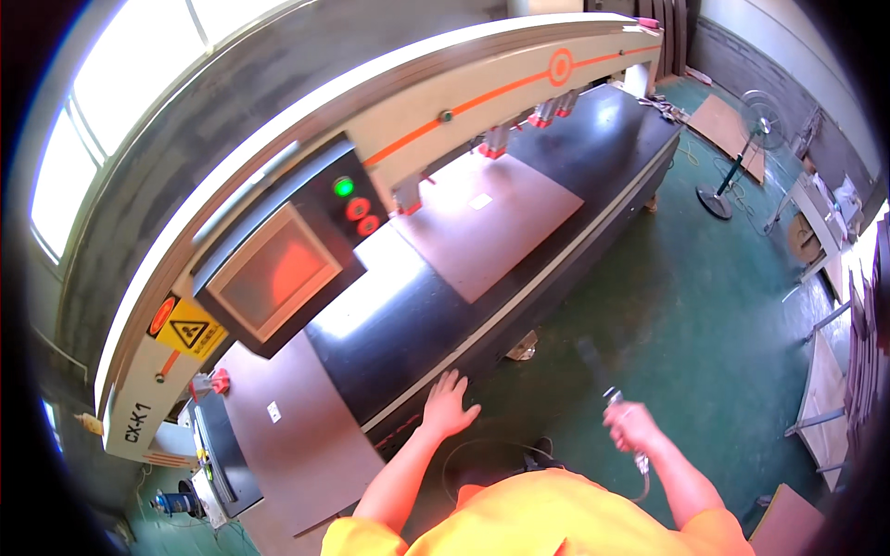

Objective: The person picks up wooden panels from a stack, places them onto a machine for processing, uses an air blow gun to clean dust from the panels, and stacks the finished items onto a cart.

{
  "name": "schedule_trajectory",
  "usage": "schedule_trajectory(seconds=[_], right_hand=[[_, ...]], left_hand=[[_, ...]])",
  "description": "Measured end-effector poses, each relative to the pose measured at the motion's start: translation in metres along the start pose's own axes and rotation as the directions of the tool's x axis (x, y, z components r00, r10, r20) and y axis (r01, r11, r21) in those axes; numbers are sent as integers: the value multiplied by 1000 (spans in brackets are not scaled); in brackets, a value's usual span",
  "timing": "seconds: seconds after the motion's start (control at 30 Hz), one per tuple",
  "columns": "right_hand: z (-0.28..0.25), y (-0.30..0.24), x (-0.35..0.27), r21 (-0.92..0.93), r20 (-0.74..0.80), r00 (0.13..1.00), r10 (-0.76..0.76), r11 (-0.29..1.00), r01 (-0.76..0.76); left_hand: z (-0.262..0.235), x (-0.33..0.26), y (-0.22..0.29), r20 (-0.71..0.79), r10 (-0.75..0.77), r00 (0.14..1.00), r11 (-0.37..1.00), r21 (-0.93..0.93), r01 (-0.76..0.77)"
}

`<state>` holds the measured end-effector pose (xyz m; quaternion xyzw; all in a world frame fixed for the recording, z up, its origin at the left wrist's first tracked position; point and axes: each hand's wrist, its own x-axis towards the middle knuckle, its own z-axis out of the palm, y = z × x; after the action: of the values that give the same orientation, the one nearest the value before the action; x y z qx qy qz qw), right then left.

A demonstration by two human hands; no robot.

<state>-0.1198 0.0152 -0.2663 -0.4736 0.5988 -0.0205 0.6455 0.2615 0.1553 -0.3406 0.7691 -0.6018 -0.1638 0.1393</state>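
Observation:
My left hand [450, 408] is at the front edge of the machine's long black bed [371, 334], fingers spread and holding nothing. Away from the bed, over the green floor, my right hand [630, 426] is closed round a silver air gun [614, 397] with a thin hose [643, 484] trailing from its lower end. A brown panel [491, 222] with a small white label lies flat on the bed under the machine's beam. Another brown panel [297, 426], also labelled, lies at the near left end.
A control box [273, 269] with a screen, a green light and red buttons hangs from the curved beam [408, 130]. Red-tipped clamps [494, 144] point down from it. To the right stand a pedestal fan [732, 176], a metal rack [807, 227] and stacked brown boards [867, 343].

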Motion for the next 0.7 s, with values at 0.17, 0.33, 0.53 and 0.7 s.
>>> schedule_trajectory(seconds=[0.17, 0.33, 0.53, 0.7], right_hand=[[-70, -13, 13, -45, 33, 999, 21, 999, -19], [-158, -34, 78, 399, -279, 958, -58, 901, 171], [-153, -111, 134, -289, 194, 976, 103, 956, -44], [-232, -176, 234, 178, -133, 991, -21, 983, 45]], left_hand=[[15, 126, 27, -13, -93, 996, 994, -55, 92], [21, 217, 4, -77, -225, 971, 974, -31, 223], [48, 300, -36, -327, -302, 896, 952, -45, 304], [64, 318, -8, -440, -177, 881, 946, 172, 276]])
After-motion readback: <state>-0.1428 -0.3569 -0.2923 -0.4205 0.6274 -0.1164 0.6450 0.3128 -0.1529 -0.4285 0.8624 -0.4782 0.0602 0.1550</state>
